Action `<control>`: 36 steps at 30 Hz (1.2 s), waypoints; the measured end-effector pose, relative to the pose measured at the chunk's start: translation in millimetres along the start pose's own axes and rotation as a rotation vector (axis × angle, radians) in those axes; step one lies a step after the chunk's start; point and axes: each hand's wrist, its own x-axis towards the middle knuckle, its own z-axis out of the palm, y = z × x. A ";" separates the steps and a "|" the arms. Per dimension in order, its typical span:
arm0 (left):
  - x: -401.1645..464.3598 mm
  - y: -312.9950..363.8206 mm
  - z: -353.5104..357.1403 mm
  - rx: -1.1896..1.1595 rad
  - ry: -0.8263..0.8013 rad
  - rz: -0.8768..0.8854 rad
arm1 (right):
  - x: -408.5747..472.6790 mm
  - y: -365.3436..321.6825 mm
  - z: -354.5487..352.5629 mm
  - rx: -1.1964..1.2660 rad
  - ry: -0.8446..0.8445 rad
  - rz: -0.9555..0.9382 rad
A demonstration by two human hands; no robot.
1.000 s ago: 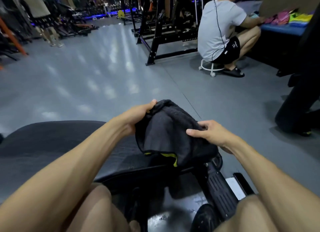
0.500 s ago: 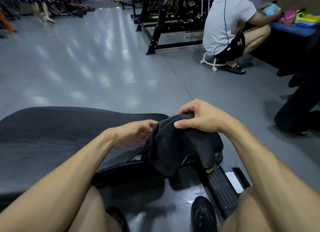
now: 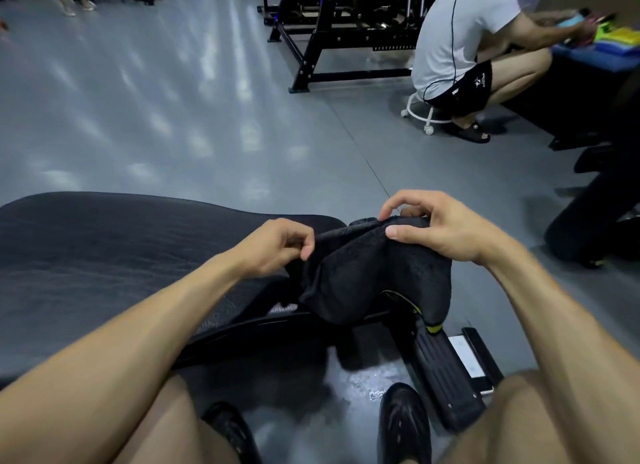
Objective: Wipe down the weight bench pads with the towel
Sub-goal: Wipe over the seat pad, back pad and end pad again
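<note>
Nearest to us: our bare knees at the bottom, black shoes (image 3: 403, 425) on the grey floor (image 3: 173, 117) between them. A black ridged footplate (image 3: 443, 377) of the frame sits just right of the right shoe.

Next up, both our forearms reach in over the weight bench pad (image 3: 104, 255), the black desk surface filling the left-middle of view. Towel (image 3: 363, 273) is dark, with a yellow-trimmed corner hanging low on the right. It hangs bunched between our hands, over the pad's right end and the frame below it; we cannot tell if it touches the pad.

Left hand (image 3: 277, 249): grip closed, thumb and fingers pinching the towel's upper left edge. Right hand (image 3: 440, 228): grip clamped on the towel's top right, thumb pressed on the near face, fingers curled over the far side.

Farther out: another person (image 3: 457, 48) in a light shirt and dark shorts crouches on a small white wheeled stool (image 3: 426, 115), top right, reaching toward a blue-topped surface (image 3: 595, 56) with bright items. A black rack (image 3: 339, 30) stands behind, top centre.
</note>
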 end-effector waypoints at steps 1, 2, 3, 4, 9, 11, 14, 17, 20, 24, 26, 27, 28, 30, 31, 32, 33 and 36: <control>0.7 -1.4 0.0 0.070 0.033 0.017 | 0.3 -2.7 0.3 -0.002 0.003 -0.022; 0.9 -2.1 0.8 0.129 0.060 0.027 | 1.1 -6.4 1.0 -0.016 0.006 -0.048; 1.6 -2.0 2.4 0.176 0.069 0.027 | 2.3 -10.4 2.0 -0.035 0.016 -0.078; 2.3 0.8 3.9 0.207 0.056 0.022 | 3.5 -15.1 2.7 -0.050 0.031 -0.114; 5.1 13.4 6.6 0.268 0.025 -0.032 | 6.0 -22.2 -1.6 -0.045 0.066 -0.201; 5.5 15.5 10.3 0.276 0.000 -0.058 | 4.4 -21.6 -4.0 -0.022 0.054 -0.200; 10.5 15.9 22.7 0.408 -0.022 -0.087 | 1.1 -19.2 -5.3 0.008 0.078 -0.195; 19.0 19.6 33.8 0.476 -0.005 -0.042 | -2.5 -12.0 -8.0 0.065 0.144 -0.158; 20.7 21.4 33.3 0.444 -0.028 -0.003 | -10.4 -0.2 -16.5 0.093 0.195 -0.076; 12.5 27.9 16.8 0.315 -0.053 -0.005 | -23.4 24.5 -27.9 -0.025 0.125 0.043; 9.6 33.0 10.9 0.241 -0.015 -0.024 | -30.3 33.9 -28.8 -0.002 0.056 0.088; 9.4 35.6 8.5 0.211 0.004 -0.028 | -33.5 37.0 -28.8 0.022 0.026 0.097; 10.4 37.1 6.5 0.197 0.021 -0.030 | -36.9 38.6 -28.8 0.050 0.004 0.099; 12.9 38.8 1.8 0.204 0.046 -0.036 | -42.6 41.8 -29.0 0.102 -0.023 0.097; 13.9 38.4 -1.1 0.205 0.056 -0.036 | -44.5 43.9 -28.9 0.109 -0.028 0.096; 14.5 36.7 -3.9 0.202 0.061 -0.035 | -46.0 46.5 -28.7 0.103 -0.031 0.095; 14.7 35.4 -6.4 0.206 0.058 -0.030 | -47.2 50.4 -28.4 0.093 -0.027 0.101; 15.3 31.9 -10.0 0.271 0.017 -0.003 | -51.2 65.6 -28.5 0.104 0.010 0.161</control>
